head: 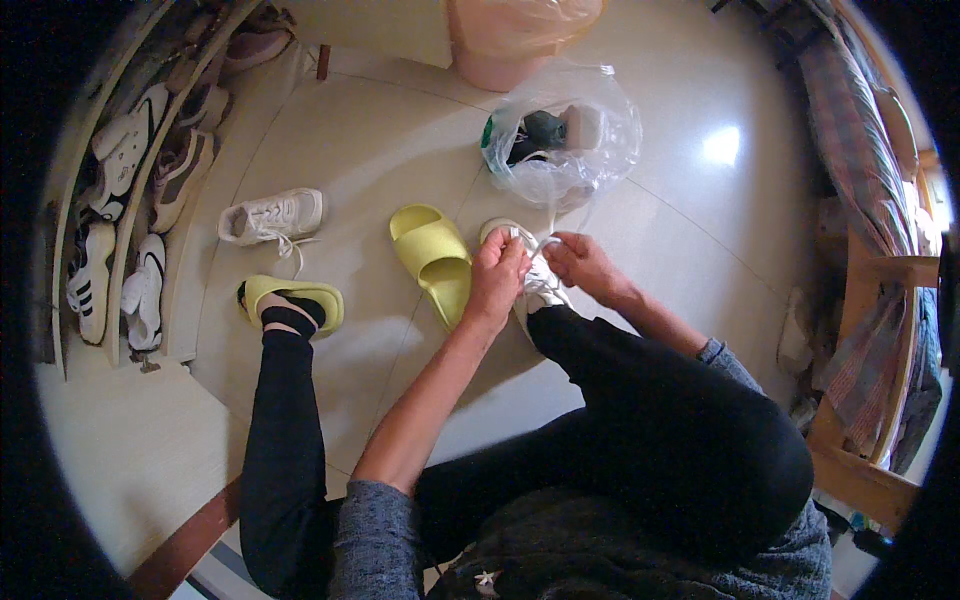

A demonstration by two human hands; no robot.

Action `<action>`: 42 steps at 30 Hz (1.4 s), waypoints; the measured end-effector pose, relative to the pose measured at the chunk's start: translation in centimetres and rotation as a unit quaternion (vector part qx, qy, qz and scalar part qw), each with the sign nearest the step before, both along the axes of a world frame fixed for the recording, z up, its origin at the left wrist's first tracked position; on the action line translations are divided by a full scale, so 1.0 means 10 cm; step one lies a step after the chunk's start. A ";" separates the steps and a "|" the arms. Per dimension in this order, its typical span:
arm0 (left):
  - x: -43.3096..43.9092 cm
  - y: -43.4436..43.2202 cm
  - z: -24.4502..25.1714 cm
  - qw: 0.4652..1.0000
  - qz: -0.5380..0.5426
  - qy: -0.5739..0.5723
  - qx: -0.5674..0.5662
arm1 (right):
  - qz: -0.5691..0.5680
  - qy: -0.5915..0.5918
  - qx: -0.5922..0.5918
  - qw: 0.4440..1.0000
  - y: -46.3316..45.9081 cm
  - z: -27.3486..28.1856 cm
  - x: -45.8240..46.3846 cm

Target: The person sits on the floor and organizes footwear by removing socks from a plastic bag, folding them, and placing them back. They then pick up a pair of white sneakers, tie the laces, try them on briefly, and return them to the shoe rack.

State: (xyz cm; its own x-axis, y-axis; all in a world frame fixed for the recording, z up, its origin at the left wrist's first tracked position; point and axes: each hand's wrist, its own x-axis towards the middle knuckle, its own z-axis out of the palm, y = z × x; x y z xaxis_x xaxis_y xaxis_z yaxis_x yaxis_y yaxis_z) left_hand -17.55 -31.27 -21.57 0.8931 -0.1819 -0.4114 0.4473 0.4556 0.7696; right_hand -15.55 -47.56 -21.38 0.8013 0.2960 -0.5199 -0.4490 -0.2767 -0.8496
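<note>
My right foot wears a white lace-up sneaker (546, 282), partly hidden behind my hands. Over its top, my left hand (504, 264) pinches one part of the white shoelace (541, 249). My right hand (581, 262) grips another part of the same lace, a little apart from the left. Just left of the worn shoe lies a yellow-green slide sandal (429, 244), unworn. Its mate, another yellow-green slide (334, 304), is on my left foot. Farther left on the floor rests a second white sneaker (279, 216) with its laces loose.
Beyond my hands stands a clear plastic bag (615, 161) holding dark and pale items. Behind it is a pink bin (487, 67) with a plastic liner. A shoe rack (124, 247) with several shoes lines the left side. Wooden furniture (862, 480) with striped cloth (851, 142) borders the right.
</note>
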 end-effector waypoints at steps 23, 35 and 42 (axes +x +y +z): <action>0.37 0.21 0.41 0.998 0.015 -0.059 -0.025 | 0.084 -0.235 -0.103 0.963 0.31 0.57 0.07; 0.62 0.19 0.10 0.965 0.058 -0.037 0.255 | -0.042 0.017 0.092 0.995 0.37 0.41 0.38; -0.26 -0.09 -0.56 0.924 -0.163 -0.155 0.310 | -0.108 -0.186 -0.094 0.972 0.40 0.01 0.42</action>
